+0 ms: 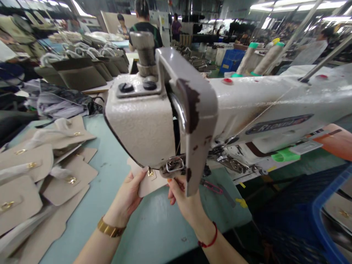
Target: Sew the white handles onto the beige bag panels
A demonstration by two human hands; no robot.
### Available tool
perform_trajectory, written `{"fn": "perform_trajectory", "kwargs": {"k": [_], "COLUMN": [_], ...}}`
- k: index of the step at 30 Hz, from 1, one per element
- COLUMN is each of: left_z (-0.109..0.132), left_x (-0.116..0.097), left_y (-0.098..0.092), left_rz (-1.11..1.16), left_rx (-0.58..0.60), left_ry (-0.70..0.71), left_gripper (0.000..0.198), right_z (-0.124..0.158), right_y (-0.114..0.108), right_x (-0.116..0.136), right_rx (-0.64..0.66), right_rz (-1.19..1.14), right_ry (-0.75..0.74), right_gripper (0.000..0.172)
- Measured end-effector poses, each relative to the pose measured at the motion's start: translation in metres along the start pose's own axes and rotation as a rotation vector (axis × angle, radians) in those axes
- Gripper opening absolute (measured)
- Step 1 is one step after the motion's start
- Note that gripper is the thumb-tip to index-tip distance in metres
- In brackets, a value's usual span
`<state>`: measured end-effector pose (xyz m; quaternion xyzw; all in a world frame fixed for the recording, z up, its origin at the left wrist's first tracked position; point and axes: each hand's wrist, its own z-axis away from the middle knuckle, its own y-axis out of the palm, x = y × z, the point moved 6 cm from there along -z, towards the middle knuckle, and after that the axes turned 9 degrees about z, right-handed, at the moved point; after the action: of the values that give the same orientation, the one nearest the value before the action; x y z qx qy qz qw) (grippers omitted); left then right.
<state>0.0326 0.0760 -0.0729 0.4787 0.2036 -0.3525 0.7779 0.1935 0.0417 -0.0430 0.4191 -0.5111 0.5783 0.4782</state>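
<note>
A beige bag panel (150,189) with a gold metal fitting (150,172) lies under the head of a white sewing machine (140,124). My left hand (132,190) pinches the panel's left edge, thumb on top, a gold watch at the wrist. At the panel's right side my right hand (184,194) has its fingers closed near the edge, partly behind the machine's metal guard (202,121). A red cord circles that wrist. The needle area is hidden by the machine head.
Similar beige panels (24,198) with gold fittings are heaped on the green table (110,146) at left. Pink-handled snips (213,187) lie right of my right hand. A blue basket (316,205) holding panels stands at lower right. Dark bags (79,73) and several people are beyond.
</note>
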Motion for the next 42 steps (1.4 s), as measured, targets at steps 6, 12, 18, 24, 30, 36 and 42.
{"fn": "perform_trajectory", "kwargs": {"k": [6, 12, 18, 24, 30, 36, 42], "left_z": [-0.001, -0.001, 0.012, 0.023, 0.025, 0.021, 0.018], "left_x": [-0.004, -0.009, -0.01, -0.014, -0.02, -0.023, -0.024], "left_y": [0.0, -0.006, -0.01, 0.002, 0.008, 0.009, 0.009], "left_rz": [-0.065, -0.103, -0.231, -0.547, -0.573, -0.6, -0.611], "left_rx": [0.021, -0.021, 0.071, 0.204, 0.206, 0.217, 0.23], "left_ry": [0.002, -0.008, -0.102, -0.155, -0.116, -0.091, -0.089], "left_gripper": [0.033, 0.037, 0.029, 0.028, 0.028, 0.028, 0.027], "right_z": [-0.001, 0.0, 0.001, 0.003, 0.003, 0.002, 0.001], "right_y": [0.002, 0.003, 0.005, 0.017, 0.02, 0.023, 0.028], "right_x": [-0.003, -0.006, -0.007, -0.01, -0.01, -0.01, -0.013], "right_rx": [0.013, -0.028, -0.015, 0.13, 0.107, 0.072, 0.029], "right_rz": [-0.021, -0.033, -0.058, -0.124, -0.183, -0.23, -0.251], "right_ry": [0.015, -0.015, 0.019, 0.055, 0.088, 0.105, 0.117], "right_gripper": [0.047, 0.048, 0.053, 0.059, 0.062, 0.061, 0.06]}}
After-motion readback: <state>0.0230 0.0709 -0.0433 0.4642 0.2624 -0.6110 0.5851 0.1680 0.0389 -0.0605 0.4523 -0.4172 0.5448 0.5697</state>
